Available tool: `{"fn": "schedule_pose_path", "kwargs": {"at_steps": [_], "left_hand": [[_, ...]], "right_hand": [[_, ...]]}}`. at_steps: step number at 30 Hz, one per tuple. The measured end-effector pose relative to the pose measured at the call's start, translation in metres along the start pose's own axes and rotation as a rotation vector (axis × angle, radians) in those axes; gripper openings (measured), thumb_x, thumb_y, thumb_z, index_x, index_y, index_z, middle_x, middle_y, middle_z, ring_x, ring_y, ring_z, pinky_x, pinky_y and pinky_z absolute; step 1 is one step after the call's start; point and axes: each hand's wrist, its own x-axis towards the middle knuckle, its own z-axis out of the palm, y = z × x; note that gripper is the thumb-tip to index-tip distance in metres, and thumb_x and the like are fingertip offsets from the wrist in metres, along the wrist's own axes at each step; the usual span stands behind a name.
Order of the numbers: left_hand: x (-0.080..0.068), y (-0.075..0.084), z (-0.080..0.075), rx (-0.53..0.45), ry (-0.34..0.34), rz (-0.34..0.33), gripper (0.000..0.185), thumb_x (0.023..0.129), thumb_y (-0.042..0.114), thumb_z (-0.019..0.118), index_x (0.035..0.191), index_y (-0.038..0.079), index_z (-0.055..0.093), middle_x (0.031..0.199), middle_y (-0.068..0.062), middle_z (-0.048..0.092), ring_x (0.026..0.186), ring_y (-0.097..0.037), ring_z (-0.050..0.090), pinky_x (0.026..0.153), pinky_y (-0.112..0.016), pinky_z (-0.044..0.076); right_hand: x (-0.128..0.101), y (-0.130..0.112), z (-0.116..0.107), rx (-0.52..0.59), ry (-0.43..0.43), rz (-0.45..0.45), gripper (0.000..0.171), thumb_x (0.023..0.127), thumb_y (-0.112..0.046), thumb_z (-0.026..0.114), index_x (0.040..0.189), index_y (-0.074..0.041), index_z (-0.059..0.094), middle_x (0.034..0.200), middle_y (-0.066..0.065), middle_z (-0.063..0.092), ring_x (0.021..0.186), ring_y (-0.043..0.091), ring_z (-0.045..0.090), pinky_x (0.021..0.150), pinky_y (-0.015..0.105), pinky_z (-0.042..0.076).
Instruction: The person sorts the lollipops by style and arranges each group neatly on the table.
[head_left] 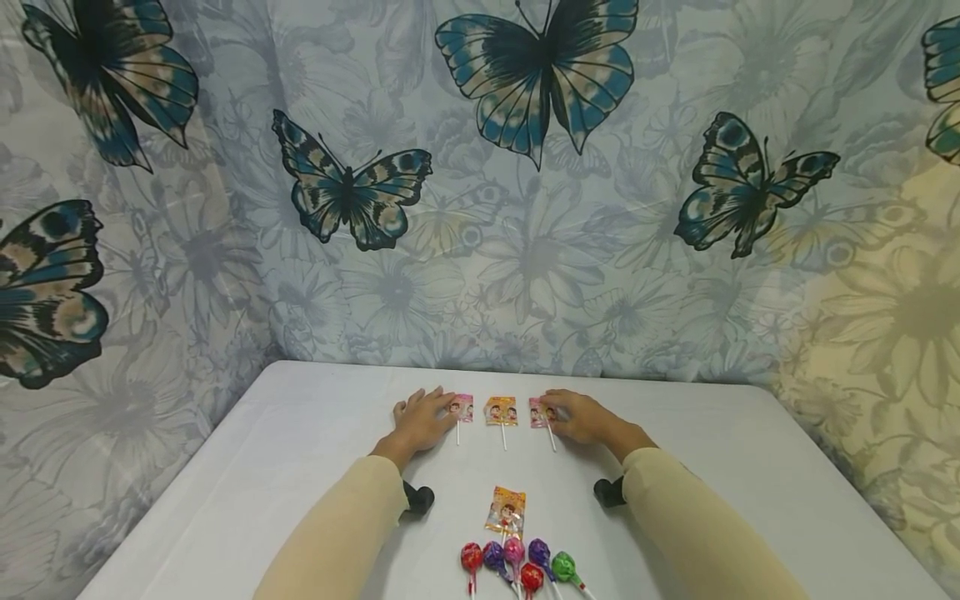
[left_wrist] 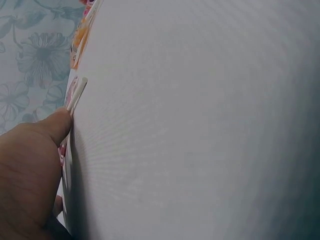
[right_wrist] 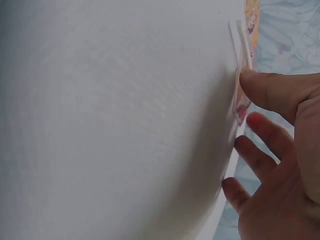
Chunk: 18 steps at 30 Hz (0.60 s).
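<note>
A: What takes up most of the head view?

B: The butterfly-print curtain point(head_left: 525, 208) behind, then the white table point(head_left: 750, 467). Both cream sleeves reach across it.

A: Any containers?

B: Only wrappers. Three flat wrapped lollipops lie in a row at the far side: the left lollipop point(head_left: 462, 409), the middle lollipop point(head_left: 500, 412) and the right lollipop point(head_left: 542, 414). A fourth wrapped lollipop point(head_left: 506, 511) lies nearer, and just below it sits a cluster of round lollipops point(head_left: 517, 562) in red, purple, pink and green foil.

A: And the hands?

B: The left hand point(head_left: 422, 421) lies flat with fingers loosely spread, its thumb side touching the left lollipop. The right hand point(head_left: 581, 417) lies the same way, fingers relaxed and narrow, resting against the right lollipop. Neither grips anything. The middle lollipop lies untouched between them.

A: What do the wrist views add?

B: The left wrist view shows the thumb tip point(left_wrist: 57, 125) meeting the white stick point(left_wrist: 77, 93). The right wrist view shows the right thumb point(right_wrist: 270, 90) on the wrapper's edge, other fingers point(right_wrist: 267, 132) spread apart. The near cluster shows only from the head.
</note>
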Motion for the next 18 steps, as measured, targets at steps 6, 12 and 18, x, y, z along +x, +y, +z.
{"fn": "schedule_pose_path", "kwargs": {"at_steps": [6,12,18], "left_hand": [[0.002,0.001,-0.002,0.0,-0.002,-0.002,0.048,0.096,0.039,0.056,0.141,0.02,0.053,0.15,-0.007,0.038,0.139,-0.037,0.021,0.104,-0.061,0.011],[0.003,0.0,-0.001,0.003,-0.003,0.002,0.049,0.096,0.04,0.056,0.141,0.02,0.052,0.15,-0.007,0.038,0.139,-0.037,0.022,0.104,-0.061,0.012],[0.0,0.001,0.001,0.006,-0.001,-0.002,0.049,0.096,0.04,0.056,0.14,0.02,0.053,0.149,-0.007,0.039,0.139,-0.037,0.023,0.104,-0.06,0.013]], "right_hand": [[-0.006,0.0,-0.01,0.03,0.021,-0.012,0.051,0.09,-0.013,0.068,0.137,-0.004,0.052,0.144,0.021,0.041,0.133,0.043,0.033,0.106,0.056,0.025],[-0.015,0.002,-0.019,0.074,0.044,-0.035,0.053,0.09,-0.013,0.067,0.138,-0.001,0.05,0.144,0.023,0.041,0.132,0.044,0.033,0.105,0.058,0.025],[-0.026,0.001,-0.023,0.092,0.055,-0.049,0.056,0.09,-0.017,0.068,0.139,-0.001,0.049,0.143,0.021,0.042,0.133,0.042,0.033,0.105,0.057,0.026]]}}
